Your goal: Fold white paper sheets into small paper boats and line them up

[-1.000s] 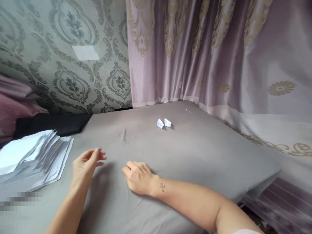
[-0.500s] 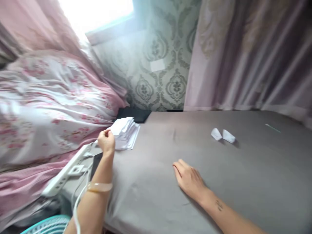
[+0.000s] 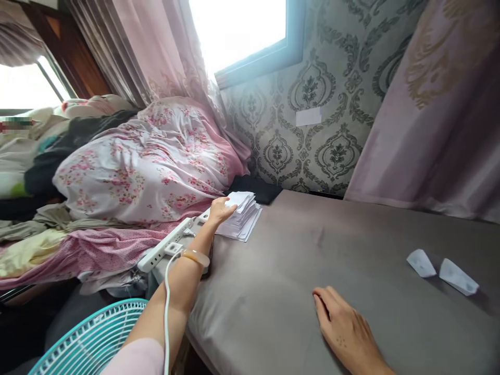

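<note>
My left hand reaches out to a stack of white paper on the left side of the grey-covered surface. Its thumb and fingers are closed at the stack's upper left edge, on a top sheet; part of the fingers is hidden. A pale bangle circles that wrist. My right hand rests palm down on the grey cover, fingers loosely bent and holding nothing. Two folded white paper pieces lie to its right, side by side.
A white power strip with a plugged-in cable runs beside my left forearm. Below it stands a turquoise fan grille. Floral bedding is heaped at the left. A flat black item lies behind the paper stack, near the patterned wall.
The view has swung left, so things appear farther right. My left hand stays at the paper stack, its thumb now reaching farther over the top. My right hand still rests on the cover.
</note>
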{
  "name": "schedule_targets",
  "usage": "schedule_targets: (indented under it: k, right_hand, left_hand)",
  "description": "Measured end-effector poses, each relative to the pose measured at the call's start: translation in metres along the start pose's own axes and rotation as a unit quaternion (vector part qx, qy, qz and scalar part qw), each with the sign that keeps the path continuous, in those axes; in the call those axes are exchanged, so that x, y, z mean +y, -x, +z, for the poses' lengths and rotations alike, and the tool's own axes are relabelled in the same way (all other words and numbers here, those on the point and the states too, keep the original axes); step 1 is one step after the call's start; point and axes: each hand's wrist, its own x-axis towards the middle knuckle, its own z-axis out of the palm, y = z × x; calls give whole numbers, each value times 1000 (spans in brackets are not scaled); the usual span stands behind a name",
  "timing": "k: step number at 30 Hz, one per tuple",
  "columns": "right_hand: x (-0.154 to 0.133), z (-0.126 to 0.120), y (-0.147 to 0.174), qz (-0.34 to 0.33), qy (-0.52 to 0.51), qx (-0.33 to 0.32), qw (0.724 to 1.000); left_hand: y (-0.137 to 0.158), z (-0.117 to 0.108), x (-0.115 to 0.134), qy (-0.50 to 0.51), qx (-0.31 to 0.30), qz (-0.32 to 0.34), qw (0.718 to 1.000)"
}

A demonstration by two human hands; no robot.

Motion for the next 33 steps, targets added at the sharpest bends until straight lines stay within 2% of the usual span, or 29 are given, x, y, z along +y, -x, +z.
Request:
schedule_targets:
  k: [5, 9, 13, 21, 25, 30, 33]
  right_hand:
    - [3, 1, -2, -7, -15, -11, 1000]
    - [4, 1, -2, -13, -20, -2, 1000]
    - [4, 2, -1, -22, -24, 6, 999]
    - [5, 3, 0, -18, -30, -8, 999]
    - [4, 1, 0, -9, -35, -23, 999]
    - [1, -3, 0, 1, -39, -27, 999]
    - [-2, -4, 0, 4, -50, -17, 999]
  left_hand:
    - [-11, 4, 0, -17, -76, -42, 996]
    - [-11, 3, 0, -6, -104, -57, 993]
    - [-10, 0, 2, 5, -110, -56, 992]
    - [-6, -6, 5, 28, -81, -66, 994]
    - [-1, -12, 9, 17, -27, -57, 998]
    - [11, -22, 23, -10, 122, -6, 992]
    - [20, -27, 42, 55, 219, 32, 974]
